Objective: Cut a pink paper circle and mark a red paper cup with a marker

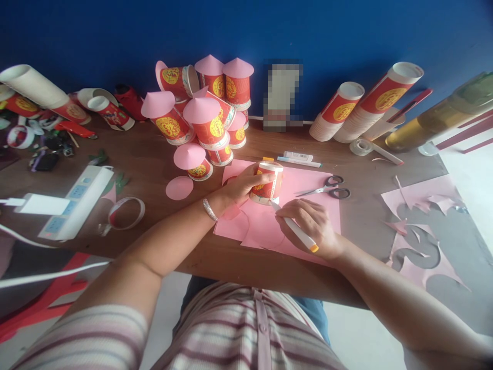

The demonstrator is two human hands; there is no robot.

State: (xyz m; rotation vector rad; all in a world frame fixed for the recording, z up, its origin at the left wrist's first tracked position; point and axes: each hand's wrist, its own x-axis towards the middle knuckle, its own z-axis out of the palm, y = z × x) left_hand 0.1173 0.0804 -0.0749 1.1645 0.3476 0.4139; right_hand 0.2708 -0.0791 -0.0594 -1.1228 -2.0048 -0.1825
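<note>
My left hand point(246, 184) is wrapped round a red paper cup point(265, 192) with its white rim at the top, above pink paper point(311, 226). In my right hand point(310, 226) is a white marker with an orange end point(302, 235), its tip at the lower part of the cup. Black-handled scissors point(327, 189) lie partly open on the pink paper to the right of the cup. Two other markers point(299, 161) rest behind the paper. A pink paper disc point(179, 188) lies to the left of my left hand.
Red cups with pink cone tops point(206, 115) stand at the back, left of centre. Stacked cups point(337, 110) and a tape roll point(362, 147) are at the back right. Pink scraps point(419, 246) lie on the right, a power strip point(79, 200) and tape ring point(126, 213) on the left.
</note>
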